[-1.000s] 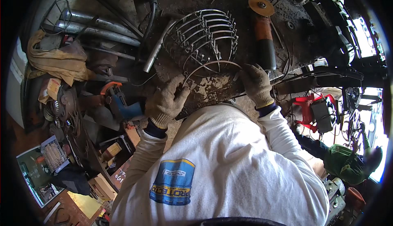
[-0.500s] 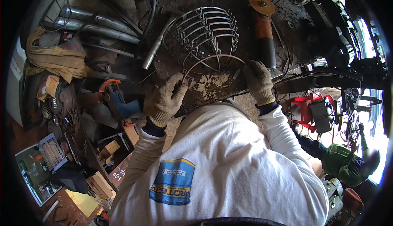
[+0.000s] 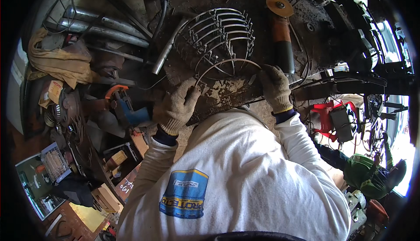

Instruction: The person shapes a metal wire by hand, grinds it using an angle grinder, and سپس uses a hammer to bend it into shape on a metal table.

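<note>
Between my two gloved hands a thin curved metal rod (image 3: 229, 60) arches above the near edge of the dark workbench (image 3: 227, 90). My left hand (image 3: 178, 105), in a knitted work glove, is closed on the rod's left end. Its other end is in my right hand (image 3: 275, 87), also closed and gloved. Just beyond the rod lies a rounded cage of bent metal rods (image 3: 223, 31), with many bars joined along ribs. Where exactly the rod's ends finish is hidden by the gloves.
An angle grinder (image 3: 282, 38) with an orange body and tan disc lies right of the cage. Left of it rests a metal pipe (image 3: 164, 55). A blue vise (image 3: 131, 110) stands at the left. A person in green (image 3: 367, 175) and a red chair (image 3: 323, 118) are at the right.
My hands and the curved rod stay almost exactly where they were. The person in green at the right has shifted slightly.
</note>
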`<action>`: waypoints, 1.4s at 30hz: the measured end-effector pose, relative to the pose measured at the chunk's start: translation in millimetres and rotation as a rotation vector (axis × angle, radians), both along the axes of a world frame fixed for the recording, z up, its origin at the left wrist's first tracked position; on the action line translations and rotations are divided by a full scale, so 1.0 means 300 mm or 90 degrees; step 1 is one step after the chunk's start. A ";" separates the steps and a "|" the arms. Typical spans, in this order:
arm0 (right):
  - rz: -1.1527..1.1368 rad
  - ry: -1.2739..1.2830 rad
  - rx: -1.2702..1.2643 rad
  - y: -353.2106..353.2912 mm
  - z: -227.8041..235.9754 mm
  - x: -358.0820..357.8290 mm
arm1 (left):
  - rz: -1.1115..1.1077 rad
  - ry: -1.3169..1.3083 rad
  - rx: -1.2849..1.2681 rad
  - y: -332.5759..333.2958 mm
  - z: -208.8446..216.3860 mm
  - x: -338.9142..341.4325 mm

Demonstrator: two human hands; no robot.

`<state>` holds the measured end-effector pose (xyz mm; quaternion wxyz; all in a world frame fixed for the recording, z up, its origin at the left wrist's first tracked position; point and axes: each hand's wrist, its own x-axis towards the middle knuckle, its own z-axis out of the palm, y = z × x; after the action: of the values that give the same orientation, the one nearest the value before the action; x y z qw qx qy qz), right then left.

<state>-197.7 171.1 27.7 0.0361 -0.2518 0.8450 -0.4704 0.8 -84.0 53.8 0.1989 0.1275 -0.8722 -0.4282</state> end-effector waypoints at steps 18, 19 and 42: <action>-0.071 0.178 0.246 -0.146 0.234 -0.120 | 0.115 0.050 -0.193 0.043 0.000 -0.085; -0.068 0.189 0.265 -0.153 0.235 -0.125 | 0.117 0.048 -0.191 0.044 0.003 -0.090; 0.214 0.172 0.274 -0.114 0.215 -0.298 | 0.208 -0.071 -0.302 0.050 -0.121 -0.064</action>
<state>-287.0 136.8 92.1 0.0533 -0.4347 0.8690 -0.2304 -18.4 -69.2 17.6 0.2414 0.2398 -0.9254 -0.1671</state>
